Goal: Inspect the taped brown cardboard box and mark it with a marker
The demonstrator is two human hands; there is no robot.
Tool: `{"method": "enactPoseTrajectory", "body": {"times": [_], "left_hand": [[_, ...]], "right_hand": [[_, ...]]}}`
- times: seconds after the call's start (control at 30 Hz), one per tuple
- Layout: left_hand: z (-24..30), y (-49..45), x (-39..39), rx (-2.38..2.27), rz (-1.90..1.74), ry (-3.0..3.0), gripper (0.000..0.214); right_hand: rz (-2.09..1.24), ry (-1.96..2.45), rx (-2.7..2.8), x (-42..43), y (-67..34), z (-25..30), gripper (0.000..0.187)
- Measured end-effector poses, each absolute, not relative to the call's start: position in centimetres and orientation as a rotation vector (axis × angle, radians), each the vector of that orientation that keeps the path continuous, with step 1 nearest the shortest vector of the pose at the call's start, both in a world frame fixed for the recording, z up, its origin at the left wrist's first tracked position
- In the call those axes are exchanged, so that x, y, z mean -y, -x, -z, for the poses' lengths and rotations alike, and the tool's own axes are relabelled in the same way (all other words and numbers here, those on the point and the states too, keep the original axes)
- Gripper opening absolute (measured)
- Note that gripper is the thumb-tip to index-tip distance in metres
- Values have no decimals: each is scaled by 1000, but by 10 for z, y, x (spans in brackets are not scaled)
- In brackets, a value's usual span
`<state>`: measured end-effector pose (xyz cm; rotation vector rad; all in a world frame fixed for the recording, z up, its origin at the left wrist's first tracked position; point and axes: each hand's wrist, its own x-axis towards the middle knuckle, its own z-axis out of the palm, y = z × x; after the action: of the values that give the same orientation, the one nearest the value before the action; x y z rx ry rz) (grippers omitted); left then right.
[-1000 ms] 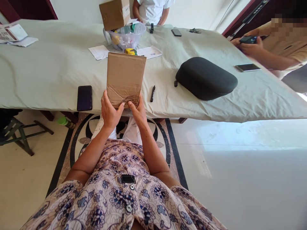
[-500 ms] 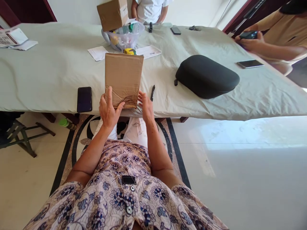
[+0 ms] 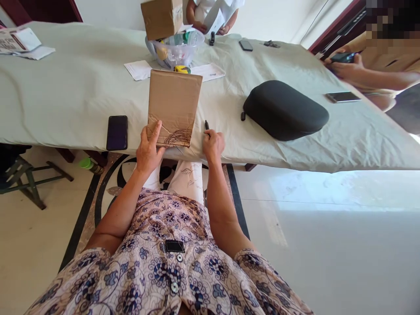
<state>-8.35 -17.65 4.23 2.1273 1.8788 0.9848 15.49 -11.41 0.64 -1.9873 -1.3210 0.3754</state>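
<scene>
A brown cardboard piece [image 3: 175,103] leans near the table's front edge, with dark curved lines across its lower right part. My left hand [image 3: 149,151] grips its lower left corner, index finger lying along the face and thumb at the bottom edge. To the right of the cardboard, my right hand [image 3: 213,144] is closed on a black marker pen [image 3: 206,125]. The pen's dark end points away from me, and the rest is hidden by the fingers. A dark phone [image 3: 117,133] lies left of my left hand.
A black zip case [image 3: 286,109] sits to the right. Behind the cardboard are a yellow tape measure [image 3: 182,69], papers [image 3: 138,70] and a clear basin [image 3: 177,54] bearing a cardboard box [image 3: 162,19]. One person stands across the table; another at right holds a phone [image 3: 343,57].
My right hand has moved from beside the cardboard to the marker pen and closed on it. My left hand still holds the cardboard. The person opposite now has papers in hand.
</scene>
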Motion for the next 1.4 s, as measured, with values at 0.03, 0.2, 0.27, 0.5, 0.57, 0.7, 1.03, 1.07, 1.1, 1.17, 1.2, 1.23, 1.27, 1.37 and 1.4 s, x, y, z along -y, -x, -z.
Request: {"method": "enactPoseTrajectory", "body": {"times": [0.03,0.2,0.27,0.5,0.57,0.7,1.03,1.07,1.1,1.17,1.2,1.23,1.27,1.37,1.4], "left_hand": [[-42,84,176,-1881,-976,-2121,75],[-34,86,171,-1855,-1015,-2095,71],[-31,87,170,-1818,-1061,-2096,69],[-33,84,176,-1886,-996,-2076,70],[-35,82,178,-1895,-980,-2070,71],[-35,81,179,-1916,-963,-2070,74],[-34,79,174,-1912,-980,-2087,69],[-35,79,174,-1919,-976,-2095,70],[-36,79,174,-1929,-971,-2102,70],[-36,78,173,-1948,-959,-2112,71],[-36,78,173,-1954,-954,-2115,72],[-36,78,172,-1956,-954,-2115,72],[-36,78,172,-1952,-959,-2114,72],[-36,79,168,-1925,-992,-2098,68],[-35,79,167,-1917,-1006,-2094,68]], "right_hand": [[-433,1890,1271,117,-154,-6,33],[-491,1275,1129,152,-138,-18,49],[-350,1135,1112,173,-127,-29,37],[-160,980,1353,208,-89,-52,16],[-138,1018,1485,208,-84,-52,15],[-113,1149,1551,205,-83,-54,21],[70,1429,1203,212,-99,-45,32],[70,1433,1215,212,-99,-43,33],[60,1425,1232,213,-99,-42,34],[34,1387,1249,215,-97,-40,34],[26,1371,1244,215,-96,-40,34],[24,1364,1232,217,-95,-40,35],[28,1363,1215,218,-94,-41,35],[41,1354,1167,217,-94,-47,34],[37,1340,1162,214,-96,-48,32]]}}
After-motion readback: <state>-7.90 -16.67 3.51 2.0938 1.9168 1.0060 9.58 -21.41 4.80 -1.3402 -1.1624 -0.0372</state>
